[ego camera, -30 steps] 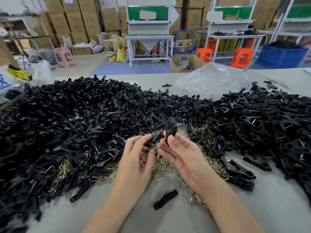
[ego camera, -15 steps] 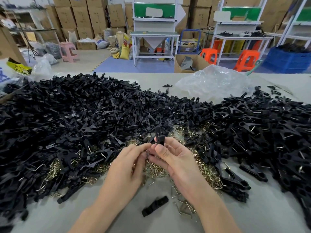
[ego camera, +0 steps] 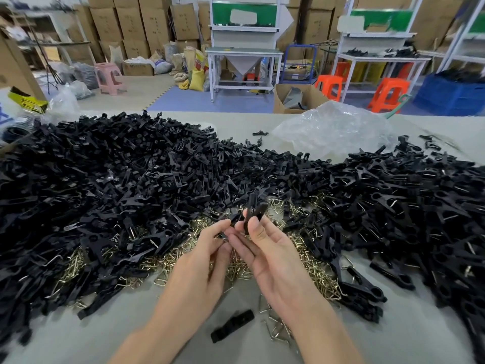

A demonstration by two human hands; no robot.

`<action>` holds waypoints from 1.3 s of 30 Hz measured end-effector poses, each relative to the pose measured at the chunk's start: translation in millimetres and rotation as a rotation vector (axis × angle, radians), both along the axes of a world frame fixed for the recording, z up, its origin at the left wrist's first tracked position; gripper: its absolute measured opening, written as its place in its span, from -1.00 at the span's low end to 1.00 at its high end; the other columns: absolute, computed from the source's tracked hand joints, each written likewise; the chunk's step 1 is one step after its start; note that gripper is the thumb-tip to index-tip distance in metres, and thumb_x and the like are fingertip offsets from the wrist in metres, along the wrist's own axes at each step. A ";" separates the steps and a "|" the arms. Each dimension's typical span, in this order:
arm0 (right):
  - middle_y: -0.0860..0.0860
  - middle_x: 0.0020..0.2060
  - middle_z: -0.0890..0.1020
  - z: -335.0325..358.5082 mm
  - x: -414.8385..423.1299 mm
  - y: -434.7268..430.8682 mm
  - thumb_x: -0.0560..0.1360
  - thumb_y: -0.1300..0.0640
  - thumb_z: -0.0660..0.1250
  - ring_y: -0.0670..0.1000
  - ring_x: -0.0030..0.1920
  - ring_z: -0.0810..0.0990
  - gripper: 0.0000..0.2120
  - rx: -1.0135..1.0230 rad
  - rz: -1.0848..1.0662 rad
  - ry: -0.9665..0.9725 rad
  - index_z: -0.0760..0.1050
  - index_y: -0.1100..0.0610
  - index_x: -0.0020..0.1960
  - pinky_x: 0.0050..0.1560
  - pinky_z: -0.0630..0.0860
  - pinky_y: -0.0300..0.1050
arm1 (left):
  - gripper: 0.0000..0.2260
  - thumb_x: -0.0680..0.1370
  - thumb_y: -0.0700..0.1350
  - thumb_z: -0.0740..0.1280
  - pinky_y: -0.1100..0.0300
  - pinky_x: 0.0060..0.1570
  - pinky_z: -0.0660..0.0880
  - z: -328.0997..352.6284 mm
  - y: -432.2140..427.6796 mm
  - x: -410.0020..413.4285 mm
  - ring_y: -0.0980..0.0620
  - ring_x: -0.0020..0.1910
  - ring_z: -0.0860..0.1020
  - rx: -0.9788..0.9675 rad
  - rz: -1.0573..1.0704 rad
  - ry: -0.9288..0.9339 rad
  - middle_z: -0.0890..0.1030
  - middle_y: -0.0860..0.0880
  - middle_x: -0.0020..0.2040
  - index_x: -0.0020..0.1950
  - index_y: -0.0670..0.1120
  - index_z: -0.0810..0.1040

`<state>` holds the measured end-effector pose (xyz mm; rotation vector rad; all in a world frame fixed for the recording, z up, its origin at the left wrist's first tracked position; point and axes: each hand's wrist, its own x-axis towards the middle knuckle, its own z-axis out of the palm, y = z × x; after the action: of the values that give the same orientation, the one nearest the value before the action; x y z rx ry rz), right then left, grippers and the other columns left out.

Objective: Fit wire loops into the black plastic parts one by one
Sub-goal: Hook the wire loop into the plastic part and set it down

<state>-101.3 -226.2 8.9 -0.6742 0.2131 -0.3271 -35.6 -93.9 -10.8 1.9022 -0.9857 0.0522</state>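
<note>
My right hand (ego camera: 273, 256) pinches a black plastic part (ego camera: 253, 212) between thumb and fingers, holding it upright above the table. My left hand (ego camera: 202, 264) meets it from the left, fingertips pinched at the part's lower end; what they hold is too small to tell. Under both hands lies a heap of brass-coloured wire loops (ego camera: 309, 258). A huge pile of black plastic parts (ego camera: 118, 193) covers the table to the left, and another pile (ego camera: 406, 206) spreads to the right.
One loose black part (ego camera: 232, 325) lies on the grey table (ego camera: 105, 342) near my wrists, with a few loose wire loops (ego camera: 273, 327) beside it. A crumpled clear plastic bag (ego camera: 333, 127) sits at the back right. Cardboard boxes, stools and benches stand beyond the table.
Both hands have stayed together over the wire loops. The black part in my right hand has tilted and turned slightly, and my left fingertips have closed in on its lower end.
</note>
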 end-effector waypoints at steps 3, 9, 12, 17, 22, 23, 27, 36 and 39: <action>0.20 -0.04 0.68 0.6 1.1 2.1 0.42 0.20 0.46 0.12 0.06 0.69 -0.65 0.047 0.008 -0.017 0.57 0.33 0.15 0.01 0.67 -0.14 | -0.84 0.59 0.11 0.19 0.43 -0.40 0.42 -1.2 -1.7 1.8 0.26 -0.38 0.57 -0.072 0.045 0.046 0.65 0.33 -0.19 0.14 0.23 0.47; 0.21 -0.05 0.69 -2.2 2.1 1.5 0.44 0.22 0.45 0.13 0.05 0.71 -0.68 0.052 0.013 -0.035 0.57 0.33 0.15 -0.02 0.67 -0.16 | -0.88 0.60 0.11 0.27 0.28 -0.32 0.48 0.8 -1.7 5.3 0.12 -0.30 0.56 -0.177 0.026 0.223 0.65 0.07 -0.20 0.00 0.18 0.59; 0.20 -0.04 0.69 -3.3 2.7 -0.6 0.42 0.19 0.48 0.11 0.04 0.70 -0.71 -0.003 0.013 -0.034 0.62 0.30 0.10 0.00 0.66 -0.16 | -0.89 0.59 0.04 0.32 0.42 -0.20 0.45 2.3 -2.6 7.9 0.20 -0.18 0.59 -0.188 0.060 0.232 0.65 0.15 -0.14 0.03 0.21 0.63; 0.19 -0.03 0.69 -5.2 5.3 0.0 0.38 0.17 0.54 0.12 0.06 0.71 -0.72 -0.072 0.016 -0.020 0.67 0.24 0.06 0.03 0.65 -0.15 | -0.75 0.59 -0.12 0.37 0.38 -0.10 0.50 1.7 0.1 8.8 0.13 -0.07 0.64 -0.194 0.032 0.256 0.68 0.12 -0.03 0.18 0.21 0.57; 0.01 -0.02 0.74 -5.2 3.6 -2.7 0.35 0.11 0.57 0.04 0.01 0.74 -0.80 -0.484 -0.199 0.121 0.69 -0.03 -0.04 -0.02 0.66 -0.19 | -0.88 0.58 -0.10 0.39 0.40 -0.24 0.48 1.7 3.4 15.8 0.15 -0.27 0.60 -0.225 0.172 0.295 0.68 0.08 -0.21 -0.03 0.13 0.66; -0.06 -0.03 0.74 -6.4 2.5 -3.4 0.38 0.12 0.56 -0.02 0.00 0.73 -0.81 -0.601 -0.250 0.168 0.67 -0.07 -0.04 -0.01 0.64 -0.23 | -0.91 0.58 -0.10 0.39 0.39 -0.23 0.50 2.4 4.7 18.3 0.10 -0.26 0.62 -0.258 0.190 0.342 0.68 0.03 -0.23 -0.07 0.08 0.66; -0.34 -0.05 0.68 -12.1 0.5 1.3 0.45 0.10 0.54 -0.33 0.02 0.62 -0.75 -1.040 -0.298 0.283 0.60 -0.21 0.00 -0.01 0.44 -0.53 | -0.89 0.56 -0.13 0.40 0.30 -0.11 0.59 7.7 6.7 24.2 0.01 -0.19 0.68 -0.438 0.133 0.635 0.71 -0.09 -0.18 -0.14 -0.07 0.69; -0.25 -0.03 0.51 -14.0 2.7 10.8 0.33 -0.20 0.42 -0.23 0.01 0.53 -0.75 -1.369 -0.359 0.294 0.50 -0.29 -0.02 0.01 0.44 -0.44 | -0.89 0.49 -0.05 0.44 0.01 -0.12 0.52 7.9 0.5 14.4 0.01 -0.20 0.58 -0.482 0.057 0.859 0.64 -0.08 -0.17 -0.24 0.01 0.65; -0.22 -0.08 0.52 -16.8 2.4 9.7 0.34 -0.19 0.41 -0.20 -0.04 0.53 -0.70 -1.422 -0.402 0.272 0.56 -0.17 0.05 -0.01 0.44 -0.43 | -0.85 0.51 -0.05 0.43 0.02 -0.23 0.45 10.7 2.2 13.8 0.02 -0.27 0.57 -0.452 0.051 0.887 0.62 -0.10 -0.18 -0.27 0.05 0.61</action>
<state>-98.9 -216.6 -7.9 -2.1003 0.3688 -0.7814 -21.8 -91.8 -0.2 1.3053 -0.2771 -0.4642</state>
